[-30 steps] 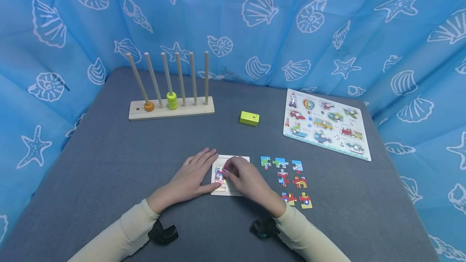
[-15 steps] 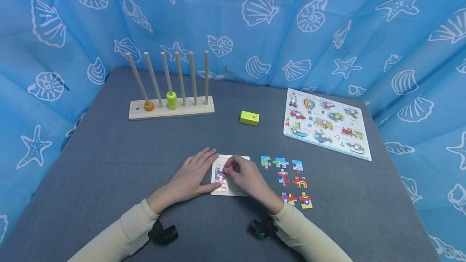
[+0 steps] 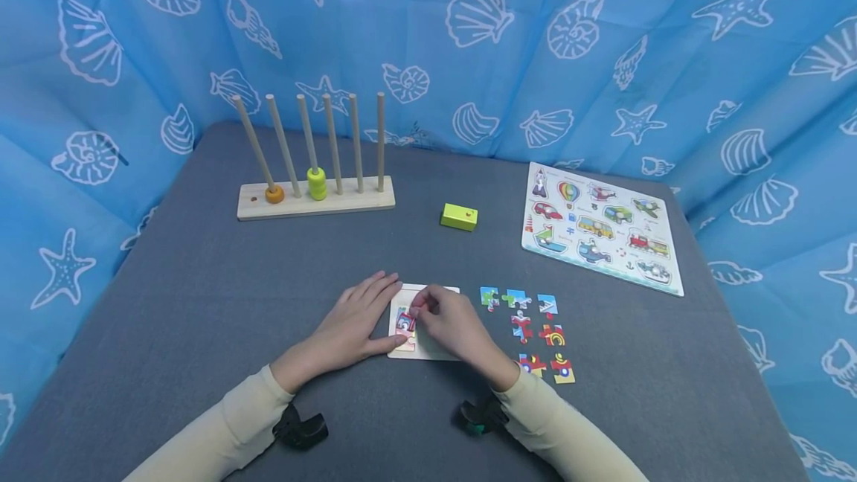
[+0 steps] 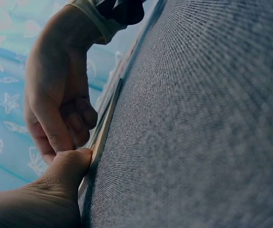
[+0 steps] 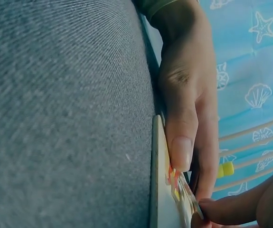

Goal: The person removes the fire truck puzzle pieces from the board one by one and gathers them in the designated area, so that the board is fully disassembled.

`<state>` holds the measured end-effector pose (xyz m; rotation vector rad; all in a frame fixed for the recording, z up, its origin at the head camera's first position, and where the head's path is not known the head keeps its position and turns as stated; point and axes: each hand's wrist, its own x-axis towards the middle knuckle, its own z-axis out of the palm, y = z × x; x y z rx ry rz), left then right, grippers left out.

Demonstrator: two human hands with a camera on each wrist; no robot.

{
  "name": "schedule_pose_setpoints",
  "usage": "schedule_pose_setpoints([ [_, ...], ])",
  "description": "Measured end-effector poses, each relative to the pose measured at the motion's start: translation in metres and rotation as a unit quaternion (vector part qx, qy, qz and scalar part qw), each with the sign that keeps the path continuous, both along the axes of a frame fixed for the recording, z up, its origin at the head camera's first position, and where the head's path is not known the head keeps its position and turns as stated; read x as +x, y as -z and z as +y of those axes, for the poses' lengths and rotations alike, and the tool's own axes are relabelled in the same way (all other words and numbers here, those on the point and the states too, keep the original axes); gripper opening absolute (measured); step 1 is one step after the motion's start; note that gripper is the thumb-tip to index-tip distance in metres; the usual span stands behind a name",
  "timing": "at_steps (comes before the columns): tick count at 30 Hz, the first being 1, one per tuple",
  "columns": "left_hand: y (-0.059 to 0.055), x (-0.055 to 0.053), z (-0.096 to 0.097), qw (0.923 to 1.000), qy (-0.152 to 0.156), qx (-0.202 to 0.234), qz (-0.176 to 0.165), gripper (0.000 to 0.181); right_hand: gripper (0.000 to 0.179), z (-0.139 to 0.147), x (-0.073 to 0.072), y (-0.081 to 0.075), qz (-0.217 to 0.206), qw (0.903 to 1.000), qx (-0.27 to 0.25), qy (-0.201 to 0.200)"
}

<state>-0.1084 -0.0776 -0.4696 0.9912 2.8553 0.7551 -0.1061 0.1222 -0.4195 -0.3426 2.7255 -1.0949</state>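
Observation:
A small pale wooden puzzle tray lies on the table between the hands. Along its left side sit a few joined jigsaw pieces, pink at the bottom. My left hand rests with fingers extended beside the tray, its thumb on the tray's lower left edge. Over the tray, the thumb and fingertips of my right hand pinch a thin jigsaw piece. In the right wrist view that piece stands tilted over the tray, close to the left thumb; its picture is hidden.
Several loose jigsaw pieces are spread right of the tray. Behind are a lime-green block and a white vehicle puzzle board. A wooden peg stand with upright rods and a few rings is at the back left, before a blue curtain.
My right hand has shifted slightly, its fingertips staying by the left-side pieces in the tray. The left hand has kept its place on the tray edge.

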Motion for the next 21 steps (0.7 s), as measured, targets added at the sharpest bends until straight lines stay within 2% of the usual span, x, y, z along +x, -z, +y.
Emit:
schedule_pose_setpoints([
  [10, -0.001, -0.001, 0.000, 1.0000, 0.003, 0.000, 0.005, 0.081, 0.005, 0.015, -0.003, -0.009, -0.032, 0.9993, -0.015, 0.013],
  [15, -0.002, 0.000, 0.000, 1.0000, 0.005, -0.001, -0.002, 0.082, 0.005, 0.042, -0.001, -0.017, -0.044, 0.9987, -0.009, 0.023],
  [21, -0.003, 0.000, 0.000, 0.9999, 0.006, 0.003, -0.009, 0.083, 0.004, 0.081, 0.004, -0.019, -0.024, 0.9989, 0.033, 0.022],
])
